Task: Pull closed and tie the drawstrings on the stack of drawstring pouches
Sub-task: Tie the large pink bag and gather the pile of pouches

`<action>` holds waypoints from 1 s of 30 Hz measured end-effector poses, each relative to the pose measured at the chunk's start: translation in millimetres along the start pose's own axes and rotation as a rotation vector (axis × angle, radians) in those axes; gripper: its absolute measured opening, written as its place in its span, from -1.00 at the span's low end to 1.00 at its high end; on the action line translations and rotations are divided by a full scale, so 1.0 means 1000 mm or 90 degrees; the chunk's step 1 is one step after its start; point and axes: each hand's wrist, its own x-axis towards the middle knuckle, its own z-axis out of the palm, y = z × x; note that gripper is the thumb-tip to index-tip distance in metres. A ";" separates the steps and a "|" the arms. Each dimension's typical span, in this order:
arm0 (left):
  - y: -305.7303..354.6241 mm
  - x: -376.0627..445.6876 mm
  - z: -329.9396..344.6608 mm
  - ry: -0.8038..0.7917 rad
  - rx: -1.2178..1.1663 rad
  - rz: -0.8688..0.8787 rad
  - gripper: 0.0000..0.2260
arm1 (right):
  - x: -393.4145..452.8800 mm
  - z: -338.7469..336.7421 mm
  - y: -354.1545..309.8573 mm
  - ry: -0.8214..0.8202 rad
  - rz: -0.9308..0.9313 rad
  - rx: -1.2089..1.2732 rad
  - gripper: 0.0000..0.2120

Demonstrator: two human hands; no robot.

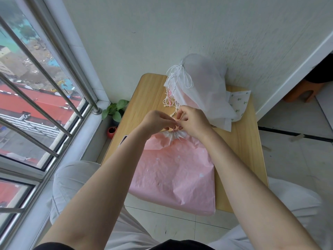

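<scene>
Left hand (pixel 155 121) and right hand (pixel 191 121) meet fingertip to fingertip just above the gathered mouth of the pink, white-dotted soft fabric drawstring pouch (pixel 176 170). Both have fingers curled, pinching the thin cord (pixel 175 121) between them (the cord itself is mostly hidden under the fingers). The pouch body lies toward the wearer from the hands, on the pale wood-grain bench (pixel 241 141), its near edge overhanging the bench.

Judgement on risk:
- Mouth is cinched into pleats but the knot looks unfinished; slackening either pinch could let the cord slip and the gathers reopen.
- Pulling hard away from the body could drag the overhanging pouch, or tip it off the near edge.
- Loose white and pink cord ends (pixel 171 100) of the pile lie just beyond the hands; they could get caught into the knot.

Count:
- Hands: two, both on the cord.
- Pouch in work: one, pink.
- Pile of translucent white fabric pouches (pixel 201 91) beyond the right hand, near the wall: several layers, exact number cannot be told; one with small green print (pixel 239 101) shows at the bottom.
- Small potted green plant (pixel 115 109) beyond the left hand, off the bench: one.
- Red rounded pot (pixel 112 132) on the floor below the plant: one.
</scene>
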 end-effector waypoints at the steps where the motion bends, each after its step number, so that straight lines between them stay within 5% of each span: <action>1: 0.001 -0.001 0.001 -0.009 0.009 0.003 -0.92 | 0.000 -0.001 0.000 -0.003 -0.009 -0.014 -0.86; 12: -0.002 0.002 0.009 0.058 0.095 0.052 -0.91 | 0.007 -0.006 -0.006 -0.120 -0.062 -0.299 -0.88; 15: -0.005 0.002 0.009 0.063 0.137 0.110 -0.85 | 0.009 -0.011 -0.008 -0.153 -0.011 -0.192 -0.89; 18: -0.009 0.001 0.010 0.083 0.133 0.141 -0.76 | 0.009 -0.017 -0.006 -0.228 0.130 0.082 -0.91; 22: -0.015 0.002 0.017 0.212 0.227 0.225 -0.80 | 0.009 -0.016 0.003 -0.240 0.281 0.371 -0.86; 30: -0.011 -0.001 0.022 0.156 0.214 0.201 -0.87 | 0.010 -0.012 0.011 -0.207 0.322 0.377 -0.81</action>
